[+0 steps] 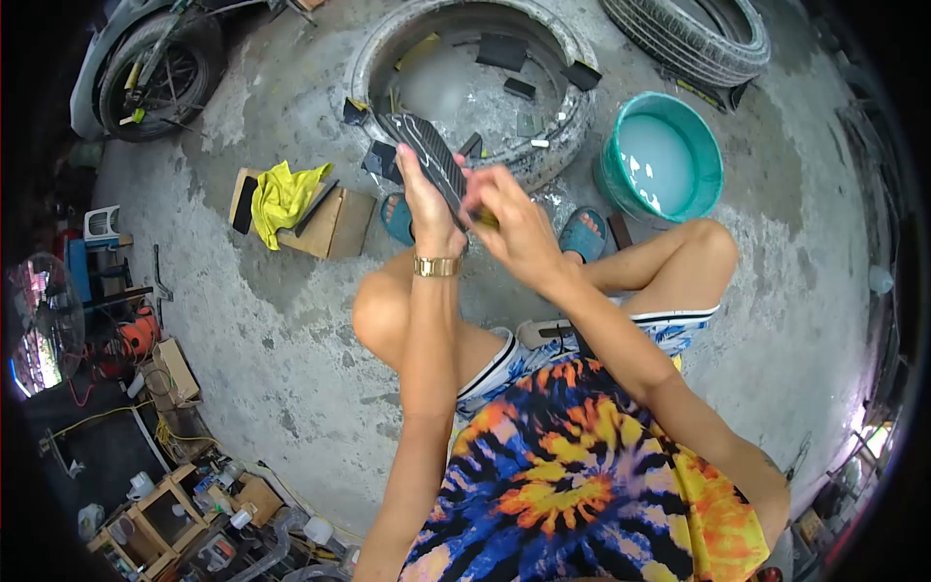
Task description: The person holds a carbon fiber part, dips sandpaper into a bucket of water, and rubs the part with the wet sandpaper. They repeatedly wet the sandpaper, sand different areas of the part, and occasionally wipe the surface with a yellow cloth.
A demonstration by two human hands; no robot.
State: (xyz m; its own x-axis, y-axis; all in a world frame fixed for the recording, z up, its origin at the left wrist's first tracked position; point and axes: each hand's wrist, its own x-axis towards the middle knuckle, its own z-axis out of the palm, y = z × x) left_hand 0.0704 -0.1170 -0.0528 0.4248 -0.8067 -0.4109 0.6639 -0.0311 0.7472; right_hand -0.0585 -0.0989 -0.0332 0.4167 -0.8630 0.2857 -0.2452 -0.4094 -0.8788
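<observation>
Holding the dark patterned panel [433, 163] near the round ring [580, 121], clasped in the left hand's [425, 199] grip; working at its lower end with the right hand [519, 231], perhaps pinching, too blurred to tell; facing a teal bucket [610, 173].
</observation>
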